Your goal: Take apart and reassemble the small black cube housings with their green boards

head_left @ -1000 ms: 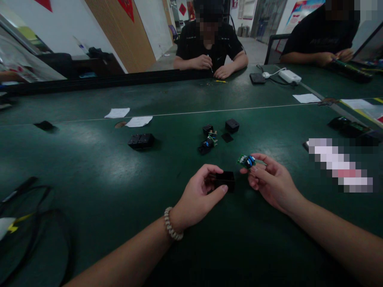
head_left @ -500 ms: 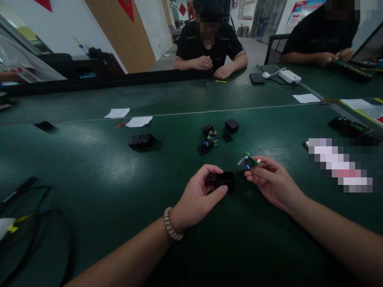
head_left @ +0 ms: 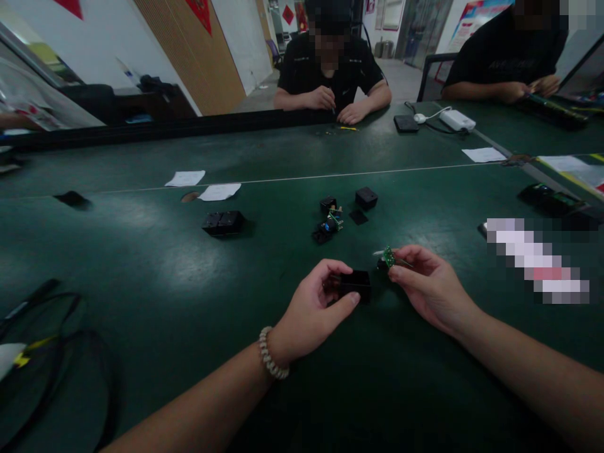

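My left hand (head_left: 314, 308) grips a small black open housing (head_left: 355, 284) just above the green table (head_left: 141, 264), thumb and fingers wrapped round it. My right hand (head_left: 425, 286) pinches a small green circuit board (head_left: 389, 257) with metal prongs, held tilted just right of the housing's top edge. A beaded bracelet (head_left: 271, 358) sits on my left wrist.
Further out lie loose parts: a black cube (head_left: 366, 198), a flat black lid (head_left: 358, 217), a board with black pieces (head_left: 329, 223) and a black double block (head_left: 223, 222). Paper slips (head_left: 219, 191) lie to the left. Two people sit across the table. Cables (head_left: 42, 327) lie lower left.
My right hand has turned the circuit board over and brought it left and down, closer to the housing. My left hand has kept the housing still.
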`<state>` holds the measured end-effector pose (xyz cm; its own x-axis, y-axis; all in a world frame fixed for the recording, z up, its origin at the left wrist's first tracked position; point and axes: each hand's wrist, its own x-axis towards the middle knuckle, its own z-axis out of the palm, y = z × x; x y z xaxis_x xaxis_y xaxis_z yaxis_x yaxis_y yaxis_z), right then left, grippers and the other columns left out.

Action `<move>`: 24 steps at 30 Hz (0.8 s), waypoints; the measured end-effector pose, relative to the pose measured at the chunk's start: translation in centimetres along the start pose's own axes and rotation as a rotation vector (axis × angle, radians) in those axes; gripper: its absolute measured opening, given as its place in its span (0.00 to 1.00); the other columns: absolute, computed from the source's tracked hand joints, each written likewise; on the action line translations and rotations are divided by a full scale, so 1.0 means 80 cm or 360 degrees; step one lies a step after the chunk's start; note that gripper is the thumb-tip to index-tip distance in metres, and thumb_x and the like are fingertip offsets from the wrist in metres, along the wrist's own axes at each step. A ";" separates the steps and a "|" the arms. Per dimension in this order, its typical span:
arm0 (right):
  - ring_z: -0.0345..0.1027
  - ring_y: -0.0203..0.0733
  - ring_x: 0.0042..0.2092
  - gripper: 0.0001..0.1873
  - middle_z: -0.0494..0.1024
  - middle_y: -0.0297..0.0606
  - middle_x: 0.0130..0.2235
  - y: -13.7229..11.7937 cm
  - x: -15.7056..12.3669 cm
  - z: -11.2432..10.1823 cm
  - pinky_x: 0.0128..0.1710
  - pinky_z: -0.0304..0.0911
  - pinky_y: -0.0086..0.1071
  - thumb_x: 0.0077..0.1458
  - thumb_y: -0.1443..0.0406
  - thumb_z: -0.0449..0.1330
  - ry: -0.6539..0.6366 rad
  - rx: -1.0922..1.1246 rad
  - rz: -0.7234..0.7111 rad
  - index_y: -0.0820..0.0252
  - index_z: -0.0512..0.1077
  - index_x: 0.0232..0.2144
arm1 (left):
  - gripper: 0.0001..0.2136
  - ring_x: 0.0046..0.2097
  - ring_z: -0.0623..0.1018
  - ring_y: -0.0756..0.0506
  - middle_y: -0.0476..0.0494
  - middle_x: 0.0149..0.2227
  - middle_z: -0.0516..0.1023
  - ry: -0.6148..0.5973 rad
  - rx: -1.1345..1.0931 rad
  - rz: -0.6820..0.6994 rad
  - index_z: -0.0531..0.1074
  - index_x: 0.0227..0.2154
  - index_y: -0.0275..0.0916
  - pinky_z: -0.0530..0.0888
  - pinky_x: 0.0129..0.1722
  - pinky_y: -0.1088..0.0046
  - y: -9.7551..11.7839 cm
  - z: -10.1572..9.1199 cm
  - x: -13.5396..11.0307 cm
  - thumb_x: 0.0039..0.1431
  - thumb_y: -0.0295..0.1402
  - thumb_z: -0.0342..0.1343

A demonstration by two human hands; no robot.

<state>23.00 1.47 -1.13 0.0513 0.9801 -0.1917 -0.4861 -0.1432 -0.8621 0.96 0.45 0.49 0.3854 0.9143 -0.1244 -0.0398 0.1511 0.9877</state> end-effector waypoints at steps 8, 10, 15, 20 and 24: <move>0.72 0.35 0.36 0.21 0.82 0.34 0.36 0.003 -0.001 -0.002 0.38 0.73 0.29 0.30 0.70 0.81 0.0072 -0.0126 0.0009 0.54 0.83 0.31 | 0.15 0.46 0.77 0.45 0.43 0.46 0.75 -0.0001 0.0036 0.0027 0.69 0.47 0.39 0.75 0.48 0.66 -0.001 -0.001 -0.001 0.59 0.27 0.64; 0.72 0.37 0.37 0.20 0.82 0.35 0.39 0.005 -0.002 -0.004 0.39 0.73 0.32 0.32 0.69 0.81 0.0077 -0.0162 -0.0029 0.54 0.83 0.31 | 0.15 0.46 0.77 0.45 0.43 0.46 0.75 0.0000 0.0057 0.0027 0.70 0.48 0.39 0.75 0.48 0.66 0.000 -0.001 -0.001 0.59 0.27 0.64; 0.71 0.38 0.37 0.17 0.81 0.35 0.43 0.010 -0.003 -0.007 0.42 0.73 0.37 0.37 0.68 0.80 0.0040 -0.0260 -0.0171 0.52 0.83 0.33 | 0.15 0.46 0.77 0.45 0.43 0.46 0.75 0.0005 0.0055 -0.0004 0.69 0.48 0.39 0.75 0.48 0.66 0.003 0.000 -0.002 0.59 0.28 0.64; 0.71 0.37 0.36 0.17 0.80 0.34 0.43 0.013 -0.003 -0.009 0.41 0.73 0.37 0.39 0.70 0.78 0.0019 -0.0329 -0.0291 0.50 0.83 0.34 | 0.15 0.45 0.77 0.45 0.44 0.45 0.75 0.0000 0.0081 0.0003 0.70 0.47 0.39 0.75 0.46 0.66 0.003 0.000 -0.002 0.58 0.28 0.63; 0.69 0.36 0.35 0.17 0.79 0.32 0.40 0.017 -0.003 -0.012 0.39 0.73 0.34 0.40 0.70 0.78 0.0043 -0.0362 -0.0346 0.48 0.84 0.34 | 0.17 0.47 0.77 0.44 0.43 0.46 0.76 0.0020 0.0100 0.0038 0.69 0.48 0.40 0.75 0.49 0.64 0.001 -0.001 -0.001 0.56 0.27 0.65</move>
<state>23.15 0.93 -2.69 0.1572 0.9876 -0.0012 -0.2540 0.0393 -0.9664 0.88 0.40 0.58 0.3733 0.9221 -0.1016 0.0094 0.1057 0.9943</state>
